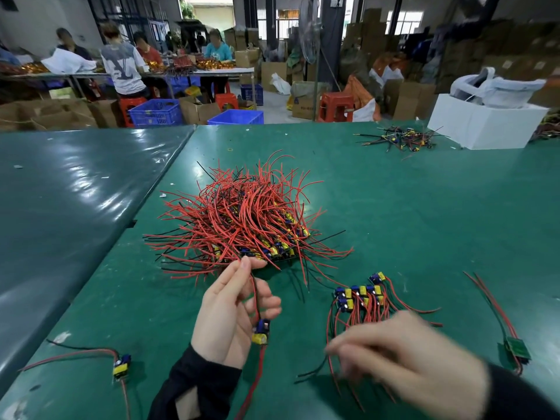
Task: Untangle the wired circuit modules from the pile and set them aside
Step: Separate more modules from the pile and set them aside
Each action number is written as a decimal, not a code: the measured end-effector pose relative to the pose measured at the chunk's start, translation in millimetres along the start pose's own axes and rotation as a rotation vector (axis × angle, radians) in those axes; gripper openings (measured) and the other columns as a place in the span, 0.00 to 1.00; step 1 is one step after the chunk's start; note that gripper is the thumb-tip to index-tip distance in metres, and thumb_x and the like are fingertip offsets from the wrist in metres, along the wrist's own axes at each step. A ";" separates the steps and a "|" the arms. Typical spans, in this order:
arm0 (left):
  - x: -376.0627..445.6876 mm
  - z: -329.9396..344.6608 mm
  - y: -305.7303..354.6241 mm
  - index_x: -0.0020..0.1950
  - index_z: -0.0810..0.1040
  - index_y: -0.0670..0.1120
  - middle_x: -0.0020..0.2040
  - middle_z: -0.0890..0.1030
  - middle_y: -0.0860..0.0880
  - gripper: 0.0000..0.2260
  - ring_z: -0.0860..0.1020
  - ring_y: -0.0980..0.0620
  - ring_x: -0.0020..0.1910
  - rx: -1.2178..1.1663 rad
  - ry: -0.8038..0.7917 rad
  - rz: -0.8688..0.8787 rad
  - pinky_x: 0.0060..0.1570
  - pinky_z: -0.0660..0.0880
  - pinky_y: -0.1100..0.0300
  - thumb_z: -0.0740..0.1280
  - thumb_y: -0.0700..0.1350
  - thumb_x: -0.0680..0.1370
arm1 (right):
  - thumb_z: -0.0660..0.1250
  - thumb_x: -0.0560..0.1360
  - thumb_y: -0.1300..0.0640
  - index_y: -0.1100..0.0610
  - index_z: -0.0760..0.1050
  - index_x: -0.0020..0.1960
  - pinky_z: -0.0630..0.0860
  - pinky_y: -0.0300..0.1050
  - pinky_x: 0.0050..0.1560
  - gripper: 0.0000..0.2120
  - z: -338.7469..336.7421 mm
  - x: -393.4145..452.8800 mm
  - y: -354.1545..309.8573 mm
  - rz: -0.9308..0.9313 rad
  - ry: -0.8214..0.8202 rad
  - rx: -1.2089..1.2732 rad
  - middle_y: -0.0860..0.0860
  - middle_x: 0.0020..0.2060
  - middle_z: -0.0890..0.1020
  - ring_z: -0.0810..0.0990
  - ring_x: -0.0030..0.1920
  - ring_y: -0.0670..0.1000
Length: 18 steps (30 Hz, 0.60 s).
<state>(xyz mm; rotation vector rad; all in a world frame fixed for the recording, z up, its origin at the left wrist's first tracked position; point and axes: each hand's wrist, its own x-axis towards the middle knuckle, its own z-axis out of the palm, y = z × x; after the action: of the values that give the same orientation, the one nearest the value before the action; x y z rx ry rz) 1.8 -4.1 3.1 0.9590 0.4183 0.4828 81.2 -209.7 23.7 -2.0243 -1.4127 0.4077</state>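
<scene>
Circuit modules are what we handle at the green table [394, 207]: our left hand [230, 316], palm up, pinches the red and black wires of one module [260, 333] between thumb and forefinger, so the blue-and-yellow board dangles by the palm with its lower wires trailing down. Our right hand [403, 356] is blurred, fingers loosely curled over the wire ends of the sorted group [360, 298] (whether it grips any we cannot tell). Just beyond the left fingertips lies the tangled pile [242, 219], red wires bristling outward. A single module [122, 365] rests near left, a green board [517, 348] near right; a smaller wire heap [400, 139] and white box [481, 125] sit far right
</scene>
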 end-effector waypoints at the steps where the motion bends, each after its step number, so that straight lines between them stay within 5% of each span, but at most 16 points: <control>1: 0.2 -0.9 0.5 0.42 0.79 0.45 0.25 0.72 0.49 0.10 0.75 0.53 0.22 -0.012 0.000 0.000 0.23 0.73 0.63 0.64 0.50 0.71 | 0.67 0.74 0.50 0.41 0.75 0.55 0.76 0.32 0.41 0.11 -19.4 -18.6 15.5 -0.006 0.063 -0.217 0.32 0.41 0.82 0.80 0.38 0.34; 4: 1.9 -3.0 3.1 0.40 0.80 0.48 0.25 0.71 0.51 0.09 0.74 0.55 0.22 -0.053 0.005 0.000 0.24 0.74 0.65 0.64 0.52 0.70 | 0.75 0.47 0.67 0.37 0.70 0.57 0.80 0.41 0.33 0.44 -63.3 -68.5 58.9 0.199 0.181 -0.721 0.35 0.46 0.82 0.83 0.43 0.43; 7: 2.8 -2.9 4.2 0.39 0.80 0.49 0.24 0.72 0.52 0.09 0.74 0.56 0.22 -0.088 0.010 -0.010 0.24 0.74 0.65 0.64 0.53 0.70 | 0.76 0.36 0.64 0.37 0.67 0.53 0.79 0.42 0.27 0.49 -72.4 -103.4 106.3 0.356 0.064 -0.774 0.42 0.48 0.82 0.84 0.41 0.48; 10: 3.5 -2.9 3.3 0.42 0.79 0.48 0.24 0.71 0.52 0.09 0.74 0.57 0.22 -0.084 0.022 -0.022 0.24 0.74 0.65 0.63 0.52 0.73 | 0.78 0.59 0.53 0.34 0.67 0.48 0.75 0.32 0.29 0.27 -71.4 -119.9 124.7 0.268 0.069 -0.613 0.32 0.48 0.73 0.76 0.40 0.34; 12: 4.5 -2.9 2.6 0.42 0.78 0.48 0.24 0.72 0.52 0.10 0.75 0.57 0.22 -0.081 0.028 -0.027 0.25 0.74 0.65 0.61 0.50 0.77 | 0.58 0.77 0.39 0.36 0.69 0.46 0.72 0.31 0.34 0.04 -72.4 -113.4 131.9 0.172 0.135 -0.667 0.31 0.45 0.70 0.72 0.39 0.33; 14: 4.8 -3.4 1.4 0.43 0.78 0.47 0.24 0.73 0.52 0.11 0.75 0.56 0.22 -0.090 0.033 -0.030 0.25 0.75 0.65 0.60 0.49 0.78 | 0.50 0.78 0.35 0.41 0.73 0.45 0.70 0.33 0.37 0.16 -60.3 -95.3 125.4 0.192 0.231 -0.625 0.32 0.42 0.72 0.74 0.37 0.34; 18: 5.9 -3.5 -2.9 0.45 0.79 0.45 0.26 0.74 0.51 0.10 0.76 0.55 0.23 -0.088 0.025 -0.036 0.26 0.76 0.64 0.61 0.48 0.78 | 0.63 0.78 0.50 0.51 0.78 0.41 0.75 0.35 0.31 0.10 -50.2 -44.9 79.6 0.211 0.599 -0.054 0.47 0.32 0.83 0.78 0.28 0.42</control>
<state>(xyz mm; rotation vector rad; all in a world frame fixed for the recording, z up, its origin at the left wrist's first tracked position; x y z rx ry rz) 5.3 0.1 -1.8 0.8602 0.4326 0.4768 150.9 -285.1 5.5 -2.1022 -0.8547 -0.1526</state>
